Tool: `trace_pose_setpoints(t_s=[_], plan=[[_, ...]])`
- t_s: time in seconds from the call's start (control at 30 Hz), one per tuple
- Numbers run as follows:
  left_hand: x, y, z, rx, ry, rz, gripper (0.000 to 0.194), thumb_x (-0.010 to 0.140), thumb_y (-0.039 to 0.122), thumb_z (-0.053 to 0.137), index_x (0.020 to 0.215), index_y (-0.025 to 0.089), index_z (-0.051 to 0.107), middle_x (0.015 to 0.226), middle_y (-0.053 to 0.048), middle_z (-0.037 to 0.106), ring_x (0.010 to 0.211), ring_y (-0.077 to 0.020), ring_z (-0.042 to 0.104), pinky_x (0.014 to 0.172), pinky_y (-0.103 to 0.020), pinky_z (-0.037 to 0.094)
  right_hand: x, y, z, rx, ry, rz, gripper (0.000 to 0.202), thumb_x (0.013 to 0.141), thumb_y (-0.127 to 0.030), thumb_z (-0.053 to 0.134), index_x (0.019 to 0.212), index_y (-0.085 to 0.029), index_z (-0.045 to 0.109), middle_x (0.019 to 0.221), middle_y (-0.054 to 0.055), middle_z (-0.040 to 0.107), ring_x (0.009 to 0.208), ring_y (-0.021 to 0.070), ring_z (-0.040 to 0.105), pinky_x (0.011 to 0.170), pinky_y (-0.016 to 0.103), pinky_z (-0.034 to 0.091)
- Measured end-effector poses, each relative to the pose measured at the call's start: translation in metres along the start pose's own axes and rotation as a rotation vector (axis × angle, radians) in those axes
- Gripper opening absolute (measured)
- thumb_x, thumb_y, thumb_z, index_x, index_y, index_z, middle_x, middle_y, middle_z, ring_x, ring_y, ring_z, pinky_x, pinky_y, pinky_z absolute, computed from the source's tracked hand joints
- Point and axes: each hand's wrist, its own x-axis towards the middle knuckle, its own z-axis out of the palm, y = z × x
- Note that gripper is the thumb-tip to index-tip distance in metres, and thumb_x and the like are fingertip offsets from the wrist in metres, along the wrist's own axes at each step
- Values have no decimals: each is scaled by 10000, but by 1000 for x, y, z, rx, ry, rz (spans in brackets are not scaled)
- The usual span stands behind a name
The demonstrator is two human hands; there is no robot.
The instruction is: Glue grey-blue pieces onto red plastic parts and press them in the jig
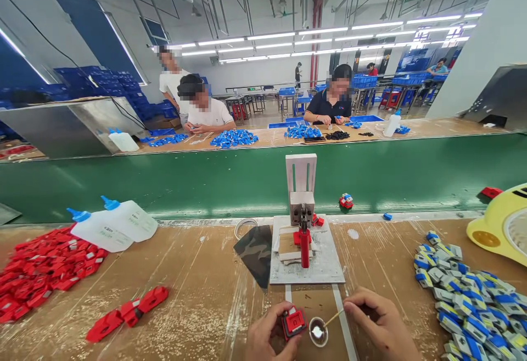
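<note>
In the head view, my left hand (269,334) grips a small red plastic part (295,322) with a dark rim between thumb and fingers. My right hand (381,322) pinches a thin wooden stick (334,317). The stick's far end dips into a small round cup (318,344) holding a white substance, on the table just right of the red part. Straight ahead of both hands stands a toggle-clamp fixture (303,240) with a red handle on a pale base plate.
Red parts are heaped at the left (45,273), beside two white squeeze bottles (123,226). A short row of red pieces (127,314) lies nearer. Grey-blue parts (473,300) pile up at the right, below a yellow fan-like object (502,223). Co-workers sit beyond the green conveyor belt (197,179).
</note>
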Motion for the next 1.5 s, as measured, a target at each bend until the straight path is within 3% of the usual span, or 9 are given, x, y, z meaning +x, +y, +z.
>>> trace_pose_setpoints(t_s=[0.1,0.2,0.3,0.4,0.83,1.03,1.17,1.3,1.5], plan=[[-1,4,0,150,4,109,429,718,219,748,1140,291,769,1044,-52,845,830,-247,791,789,-288,631,-2,-16,7,124,46,13,546,762,-743,684,630,-221,773,597,39,643,563,199,529,559,300,445],[-2,7,4,234,10,174,408,776,251,747,1178,321,754,1164,-62,820,966,-280,785,889,-332,620,-3,-32,15,191,-23,3,489,799,-684,707,666,-221,792,632,45,661,599,201,549,593,295,458],[-2,10,7,266,-1,230,389,799,261,745,1184,318,751,1180,-74,813,1017,-296,778,911,-350,618,-4,-37,22,207,-105,-1,492,817,-674,704,684,-210,800,656,60,683,622,208,578,599,291,466],[-2,14,9,276,3,287,397,793,226,731,1184,293,749,1164,-86,816,1063,-306,766,921,-355,616,-5,-35,26,193,-104,12,509,824,-685,692,690,-205,795,674,66,697,643,214,595,617,295,468],[-4,9,-2,278,71,296,360,840,221,647,1178,288,749,1180,-83,811,1070,-278,765,894,-324,626,-3,-27,1,-132,-151,-147,436,960,-561,587,765,-219,774,703,55,687,641,208,607,600,286,441],[-6,-1,-4,286,209,344,310,949,448,588,1151,277,747,1117,-86,824,1021,-264,784,888,-326,633,-6,-23,7,-379,-314,-362,390,1034,-391,484,779,-216,721,725,46,694,658,188,629,599,259,446],[-7,1,4,298,226,384,403,956,574,549,1151,279,742,1040,-81,836,932,-246,803,854,-304,639,-6,-31,3,-279,-164,-289,461,1015,-510,508,735,-211,720,669,22,658,601,172,592,579,255,440],[-6,10,12,266,210,397,355,931,526,620,1152,272,735,959,-66,843,822,-232,807,776,-282,648,-5,-45,3,-95,-19,-175,560,933,-673,549,684,-212,746,630,20,647,571,178,572,546,265,438],[-5,22,17,205,133,438,310,889,407,709,1168,273,723,965,-48,842,812,-215,803,758,-248,641,-3,-46,14,-49,-84,-215,475,949,-572,599,703,-202,764,640,34,684,580,175,604,544,245,456]])
